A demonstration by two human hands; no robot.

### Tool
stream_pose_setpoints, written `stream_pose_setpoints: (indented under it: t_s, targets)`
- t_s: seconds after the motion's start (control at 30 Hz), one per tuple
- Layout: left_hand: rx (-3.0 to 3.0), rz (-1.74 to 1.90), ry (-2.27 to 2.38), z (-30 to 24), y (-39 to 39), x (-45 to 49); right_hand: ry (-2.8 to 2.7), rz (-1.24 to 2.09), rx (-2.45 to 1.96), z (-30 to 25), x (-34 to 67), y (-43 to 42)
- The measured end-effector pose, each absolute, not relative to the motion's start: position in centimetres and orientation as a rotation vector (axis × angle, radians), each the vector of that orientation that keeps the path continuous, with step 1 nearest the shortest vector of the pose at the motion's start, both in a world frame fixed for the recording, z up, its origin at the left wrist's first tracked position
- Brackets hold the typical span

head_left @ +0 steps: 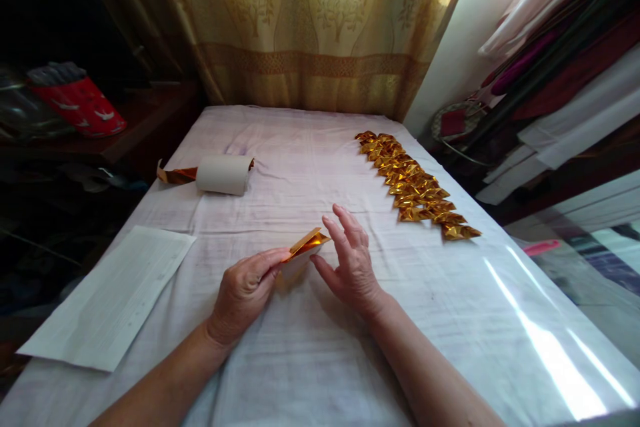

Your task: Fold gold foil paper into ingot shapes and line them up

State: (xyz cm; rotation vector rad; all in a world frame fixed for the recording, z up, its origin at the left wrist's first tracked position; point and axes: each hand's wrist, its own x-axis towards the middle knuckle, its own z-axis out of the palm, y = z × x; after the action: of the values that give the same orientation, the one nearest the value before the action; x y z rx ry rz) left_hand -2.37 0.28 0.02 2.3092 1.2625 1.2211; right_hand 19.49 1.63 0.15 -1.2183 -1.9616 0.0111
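Note:
My left hand (pixel 249 285) pinches the near end of a folded piece of gold foil paper (pixel 306 244), held just above the white cloth. The foil piece is narrow, with a pale outer side and a slit showing shiny gold inside. Close to its far end, my right hand (pixel 350 261) has its fingers spread and the thumb near the lower edge; whether the thumb touches the paper I cannot tell. Off to the right lie rows of folded gold foil pieces (pixel 413 180), overlapping in a long band.
A white cloth (pixel 300 147) covers the table. On the left are a curled pale sheet with gold inside (pixel 223 175) and a white printed paper (pixel 113 293). A red patterned container (pixel 85 103) stands on a dark cabinet. A gold curtain (pixel 320 27) hangs behind; clothes (pixel 590 100) hang at right.

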Motion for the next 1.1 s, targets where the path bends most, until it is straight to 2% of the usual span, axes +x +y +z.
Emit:
stream_pose_setpoints:
  t_s: [0.27,0.6,0.8,1.1]
  targets:
    - [2.187,1.227,1.142,0.1,0.0,-2.3,-2.156,-0.118,-1.154,0.4,20.3,1.6]
    - [2.407,1.059,1.133,-0.4,1.4,-3.1,-2.210,-0.192,-1.150,0.3,20.4,1.5]
    - [2.606,0.854,1.182,-0.7,1.4,-3.3,-2.408,0.087,-1.183,-0.5,20.0,1.2]
    - [2.585,0.765,1.322,-0.6,0.7,-2.5,-2.312,0.302,-1.208,-0.8,22.3,1.3]
